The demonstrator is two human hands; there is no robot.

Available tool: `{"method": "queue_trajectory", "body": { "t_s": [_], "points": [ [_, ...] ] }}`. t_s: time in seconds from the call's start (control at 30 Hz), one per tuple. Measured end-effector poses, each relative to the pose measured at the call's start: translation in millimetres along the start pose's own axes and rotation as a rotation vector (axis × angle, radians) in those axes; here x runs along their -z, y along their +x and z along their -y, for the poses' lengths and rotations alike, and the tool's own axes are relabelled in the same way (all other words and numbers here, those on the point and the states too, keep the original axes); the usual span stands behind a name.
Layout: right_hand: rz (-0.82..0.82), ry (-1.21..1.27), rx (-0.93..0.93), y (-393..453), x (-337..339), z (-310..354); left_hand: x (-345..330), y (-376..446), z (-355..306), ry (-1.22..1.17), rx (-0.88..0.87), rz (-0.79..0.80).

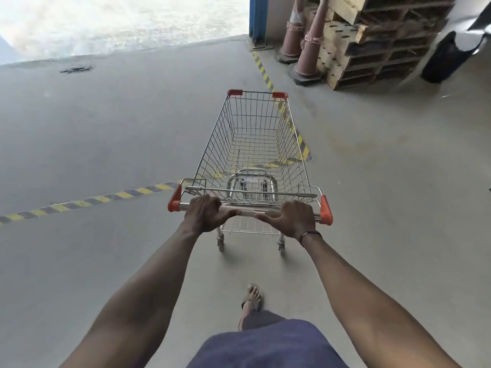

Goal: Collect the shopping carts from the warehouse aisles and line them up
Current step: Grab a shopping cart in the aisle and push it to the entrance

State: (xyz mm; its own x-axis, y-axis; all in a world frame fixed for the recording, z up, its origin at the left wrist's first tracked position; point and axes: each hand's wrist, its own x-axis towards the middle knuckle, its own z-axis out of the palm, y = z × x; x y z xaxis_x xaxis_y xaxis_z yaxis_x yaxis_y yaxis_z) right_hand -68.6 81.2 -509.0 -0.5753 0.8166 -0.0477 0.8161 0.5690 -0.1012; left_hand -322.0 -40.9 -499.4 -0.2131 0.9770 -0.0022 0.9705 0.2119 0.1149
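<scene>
From the head camera, looking down my own arms: both hands are on the handle bar (249, 211) of the shopping cart (252, 144), which sits dead centre of the frame, nose pointing up toward the top edge. My left hand (204, 212) wraps the bar just inside the left orange end cap (174, 199), fingers curled over the top, thumb stretched inward along the bar. My right hand (295, 217) mirrors it near the right end cap (326, 210), fingers curled round, thumb pointing in so the two thumbs nearly meet. I judge that even, two-sided hold is there to keep the cart tracking straight and let me steer it by leaning on either side. The wire basket is empty, so it should roll light.

One sandalled foot (253, 297) shows low in the frame, behind the cart's rear wheels (220, 245), so I read this as mid-stride, pushing.

Now the floor: smooth grey concrete (106, 128), with yellow-and-black hazard tape (87, 201) running in from the left edge and another strip climbing toward the upper right, passing under the cart. In the upper right stand two traffic cones (308, 57) beside stacked wooden pallets (377, 41), with a blue steel post (256, 19) next to them. Upper left is bright, washed-out ground beyond the slab's edge. No other carts in view, so the line-up spot, I reckon, lies somewhere ahead.
</scene>
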Motion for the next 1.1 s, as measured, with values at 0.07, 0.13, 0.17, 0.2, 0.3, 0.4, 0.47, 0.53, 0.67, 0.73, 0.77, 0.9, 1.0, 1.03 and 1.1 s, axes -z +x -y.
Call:
{"method": "queue_trajectory", "body": {
  "t_s": [0.07, 0.13, 0.17, 0.2, 0.3, 0.4, 0.47, 0.53, 0.67, 0.73, 0.77, 0.9, 1.0, 1.03, 1.1],
  "points": [
    [0.012, 0.001, 0.009, 57.3, 5.0, -5.1, 4.2, 51.9, 15.4, 0.009, 0.007, 0.021],
    [0.023, -0.002, 0.020, 110.3, 8.4, -6.9, 5.7, 99.3, 32.5, 0.016, 0.019, 0.038],
    [0.026, -0.009, 0.026, 137.2, 9.4, -7.6, 6.7, 123.2, 41.9, 0.017, 0.026, 0.039],
    [0.029, -0.019, 0.032, 165.0, 10.5, -8.4, 7.0, 148.1, 51.8, 0.016, 0.028, 0.032],
    [0.045, -0.032, 0.041, 245.2, 14.2, -10.3, 8.6, 219.9, 81.3, 0.002, 0.048, 0.026],
    [0.039, -0.048, 0.073, 334.0, 20.5, -9.8, 9.9, 295.5, 113.3, -0.007, 0.067, -0.010],
    [0.036, -0.039, 0.095, 393.4, 27.3, -10.1, 12.7, 348.1, 133.8, -0.008, 0.080, -0.012],
    [0.037, -0.035, 0.114, 452.0, 32.6, -12.3, 13.4, 401.1, 154.5, -0.011, 0.088, 0.007],
    [0.100, -0.054, 0.116, 569.6, 44.7, -15.3, 18.5, 502.2, 191.5, -0.045, 0.129, 0.039],
    [0.122, -0.070, 0.115, 626.2, 52.9, -16.3, 23.7, 552.3, 207.2, -0.055, 0.145, 0.053],
    [0.133, -0.072, 0.118, 652.3, 56.2, -16.1, 25.8, 575.0, 215.4, -0.062, 0.152, 0.062],
    [0.132, -0.064, 0.140, 750.4, 61.4, -17.5, 29.3, 662.1, 251.2, -0.043, 0.175, 0.063],
    [0.108, -0.066, 0.166, 825.3, 62.2, -22.1, 32.3, 728.5, 276.4, -0.042, 0.176, 0.044],
    [0.102, -0.074, 0.172, 851.6, 63.6, -23.5, 32.2, 752.4, 285.3, -0.042, 0.178, 0.036],
    [0.094, -0.064, 0.181, 903.3, 67.0, -24.6, 32.9, 798.2, 302.9, -0.048, 0.198, 0.016]
  ]
}}
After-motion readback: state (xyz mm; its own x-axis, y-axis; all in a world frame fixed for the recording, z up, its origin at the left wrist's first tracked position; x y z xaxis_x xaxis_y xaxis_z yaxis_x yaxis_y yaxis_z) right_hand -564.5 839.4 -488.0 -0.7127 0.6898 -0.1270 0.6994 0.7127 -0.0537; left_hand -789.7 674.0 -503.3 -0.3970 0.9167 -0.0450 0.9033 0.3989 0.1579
